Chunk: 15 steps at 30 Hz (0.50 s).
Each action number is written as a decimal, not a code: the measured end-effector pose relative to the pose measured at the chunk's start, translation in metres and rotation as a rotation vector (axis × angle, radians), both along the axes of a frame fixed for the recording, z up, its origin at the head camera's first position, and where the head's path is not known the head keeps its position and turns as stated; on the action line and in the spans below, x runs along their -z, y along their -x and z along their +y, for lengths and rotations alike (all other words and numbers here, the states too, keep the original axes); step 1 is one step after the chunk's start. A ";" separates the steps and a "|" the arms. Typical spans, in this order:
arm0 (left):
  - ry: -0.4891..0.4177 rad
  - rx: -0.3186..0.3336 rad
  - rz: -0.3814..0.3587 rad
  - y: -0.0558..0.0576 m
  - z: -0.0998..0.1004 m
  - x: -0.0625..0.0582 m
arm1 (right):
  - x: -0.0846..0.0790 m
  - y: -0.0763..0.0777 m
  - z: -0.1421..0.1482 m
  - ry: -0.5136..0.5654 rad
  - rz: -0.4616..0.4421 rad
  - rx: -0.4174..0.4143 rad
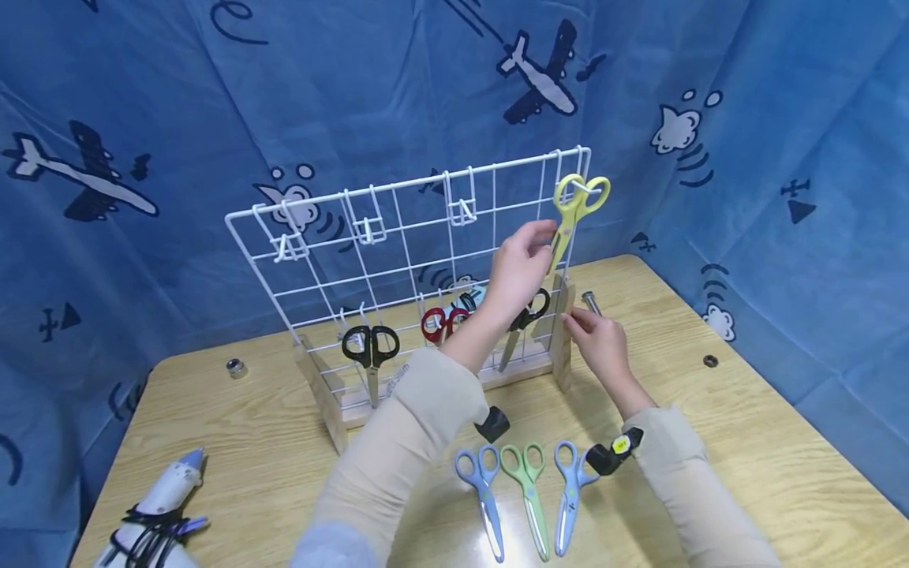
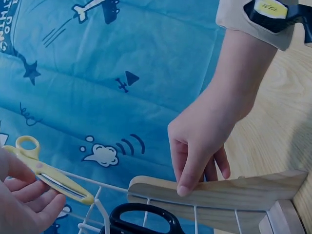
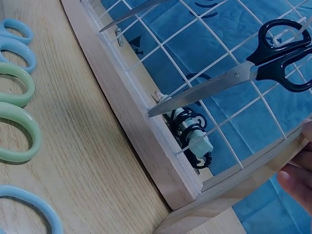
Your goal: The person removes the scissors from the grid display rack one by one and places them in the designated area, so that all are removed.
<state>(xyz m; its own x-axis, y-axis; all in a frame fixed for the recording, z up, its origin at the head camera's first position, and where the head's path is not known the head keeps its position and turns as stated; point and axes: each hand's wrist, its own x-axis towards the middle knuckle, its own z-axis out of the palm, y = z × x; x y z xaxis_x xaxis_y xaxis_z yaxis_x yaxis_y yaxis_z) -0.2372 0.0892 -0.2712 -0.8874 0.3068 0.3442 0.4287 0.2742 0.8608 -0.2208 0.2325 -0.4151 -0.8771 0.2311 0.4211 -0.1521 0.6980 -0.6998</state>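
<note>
Yellow scissors (image 1: 566, 225) are at the top right corner of a white wire rack (image 1: 398, 187), a hook's prong passing by their handle loops. My left hand (image 1: 521, 264) holds them lower down, along the blades; in the left wrist view its thumb and fingers (image 2: 29, 200) lie on either side of the yellow scissors (image 2: 63, 183). My right hand (image 1: 599, 343) grips the rack's wooden side post (image 1: 561, 335), thumb on one face and fingers on the other. Black scissors (image 3: 278, 61) hang close to that post.
Lower hooks carry red scissors (image 1: 443, 322) and another black pair (image 1: 371, 355). Blue (image 1: 485, 497), green (image 1: 529, 493) and blue scissors (image 1: 568, 505) lie in front. A cable-wrapped white tool (image 1: 166, 493) is at left. A bolt (image 1: 591, 302) and a nut (image 1: 711, 360) lie at right.
</note>
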 end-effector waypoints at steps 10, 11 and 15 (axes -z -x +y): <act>-0.048 0.022 -0.001 0.005 0.009 0.005 | 0.000 -0.003 0.000 -0.023 0.022 0.009; -0.053 0.021 0.006 0.005 0.008 0.005 | -0.001 -0.003 0.000 -0.025 0.021 0.009; -0.057 0.029 0.024 0.006 0.007 0.004 | -0.002 -0.002 -0.001 -0.028 0.023 0.013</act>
<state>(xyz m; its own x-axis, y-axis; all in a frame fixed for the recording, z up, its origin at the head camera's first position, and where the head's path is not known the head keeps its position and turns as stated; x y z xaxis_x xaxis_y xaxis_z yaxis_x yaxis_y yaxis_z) -0.2433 0.0959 -0.2748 -0.8695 0.3116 0.3833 0.4568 0.2120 0.8639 -0.2187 0.2311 -0.4134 -0.8640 0.2301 0.4479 -0.1592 0.7190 -0.6765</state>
